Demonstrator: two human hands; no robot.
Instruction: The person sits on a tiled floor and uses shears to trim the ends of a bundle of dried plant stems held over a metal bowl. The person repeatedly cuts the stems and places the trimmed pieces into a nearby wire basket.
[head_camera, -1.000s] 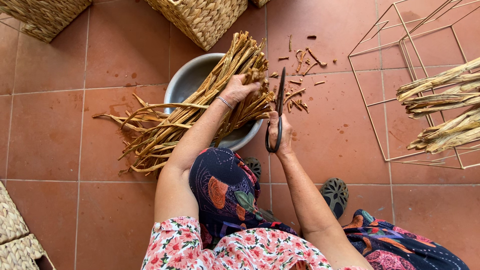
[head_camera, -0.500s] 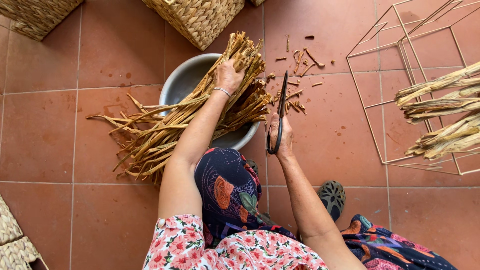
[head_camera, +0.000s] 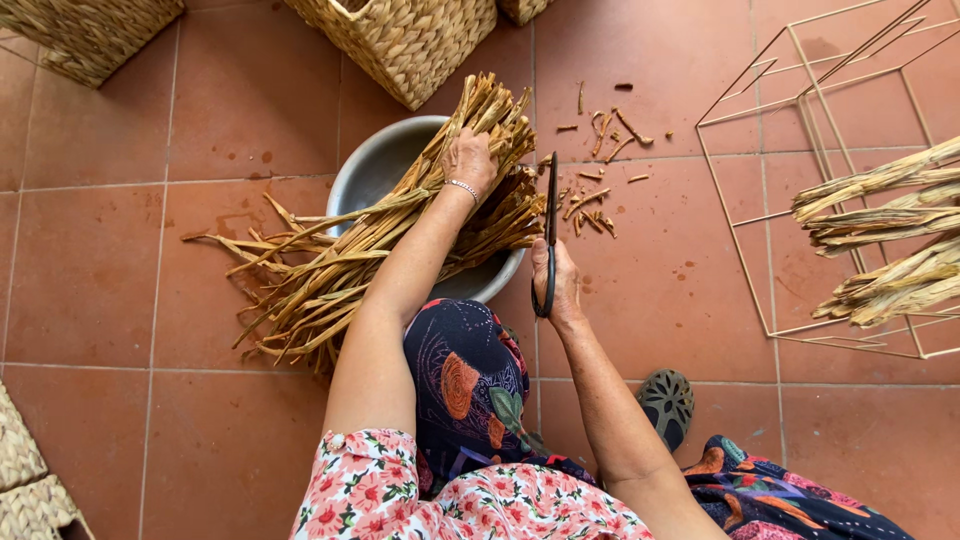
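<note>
- Terracotta floor tiles (head_camera: 90, 280) fill the view, with woven straw baskets (head_camera: 400, 40) along the top edge at eleven and twelve o'clock.
- A round grey metal basin (head_camera: 375, 170) sits at the centre, and a long bundle of dried tan reed stalks (head_camera: 330, 270) lies slanting across it, its loose ends fanning out towards eight o'clock.
- The left hand (head_camera: 468, 160) presses palm-down on the bundle's upper end, fingers curled over the stalks.
- The right hand (head_camera: 557, 280) is closed round the handles of black scissors (head_camera: 550, 235), at three o'clock from the basin; the blades point up and lie together, just beside the stalks' ends.
- Short cut scraps (head_camera: 595, 190) litter the tiles at one o'clock; a thin wire frame (head_camera: 780, 180) with more stalks stands to the right.
- Trimming well here would likely mean holding the bundle tight and level, so the ends come off even.
</note>
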